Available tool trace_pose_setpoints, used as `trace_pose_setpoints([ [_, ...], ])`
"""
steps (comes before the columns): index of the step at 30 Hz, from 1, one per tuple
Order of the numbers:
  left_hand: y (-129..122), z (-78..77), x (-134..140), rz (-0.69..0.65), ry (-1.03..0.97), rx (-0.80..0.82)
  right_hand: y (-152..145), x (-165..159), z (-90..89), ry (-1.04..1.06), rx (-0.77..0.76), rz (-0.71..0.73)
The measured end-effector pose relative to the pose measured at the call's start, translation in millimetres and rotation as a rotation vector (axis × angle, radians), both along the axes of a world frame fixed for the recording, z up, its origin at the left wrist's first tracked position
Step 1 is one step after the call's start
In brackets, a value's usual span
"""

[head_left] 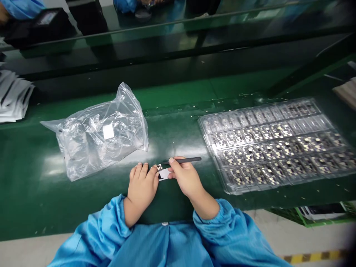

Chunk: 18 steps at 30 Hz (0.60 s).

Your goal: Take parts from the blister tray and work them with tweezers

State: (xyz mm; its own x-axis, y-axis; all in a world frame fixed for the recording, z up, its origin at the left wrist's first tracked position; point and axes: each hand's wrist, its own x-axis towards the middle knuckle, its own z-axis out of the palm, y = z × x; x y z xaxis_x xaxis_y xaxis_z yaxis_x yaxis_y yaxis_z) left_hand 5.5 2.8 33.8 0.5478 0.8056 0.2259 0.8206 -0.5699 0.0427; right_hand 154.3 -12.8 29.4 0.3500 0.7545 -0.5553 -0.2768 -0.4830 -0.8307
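Note:
My left hand (142, 182) rests on the green bench, its fingers together and bent, thumb out of sight. Its index fingertip presses at the edge of a small circuit board (159, 167) with shiny metal parts. Dark tweezers (190, 160) are pinched in my right hand (187, 177), their tip pointing left toward the board. Just below the board is a small white piece (164, 174) with a black mark; fingers of my right hand touch its right end. Whether the board and the white piece are joined, I cannot tell.
A clear plastic bag (94, 148) with a white label lies to the left. Stacked clear trays (215, 155) holding rows of small boards are on the right. White papers (12, 96) are piled far left. Behind a raised rail, a person's blue sleeve (125, 5) shows.

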Motion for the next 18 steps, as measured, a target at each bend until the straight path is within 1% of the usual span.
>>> trace_pose_setpoints([
  [4, 1.5, -1.4, -1.1, -0.003, -0.028, -0.001, 0.9, 2.1, -0.1, 0.166, 0.036, -0.067],
  [7, 2.2, 0.2, -0.6, -0.004, 0.001, -0.014, 1.6, 2.9, 3.5, 0.238, 0.048, -0.102],
  [12, 1.3, 3.7, 1.9, 0.013, 0.09, -0.057, 1.1, 3.8, 6.3, 0.275, 0.064, -0.112],
  [18, 0.7, 3.6, 4.8, 0.02, 0.113, -0.07, 1.6, 4.2, 3.9, 0.288, 0.056, -0.112],
])
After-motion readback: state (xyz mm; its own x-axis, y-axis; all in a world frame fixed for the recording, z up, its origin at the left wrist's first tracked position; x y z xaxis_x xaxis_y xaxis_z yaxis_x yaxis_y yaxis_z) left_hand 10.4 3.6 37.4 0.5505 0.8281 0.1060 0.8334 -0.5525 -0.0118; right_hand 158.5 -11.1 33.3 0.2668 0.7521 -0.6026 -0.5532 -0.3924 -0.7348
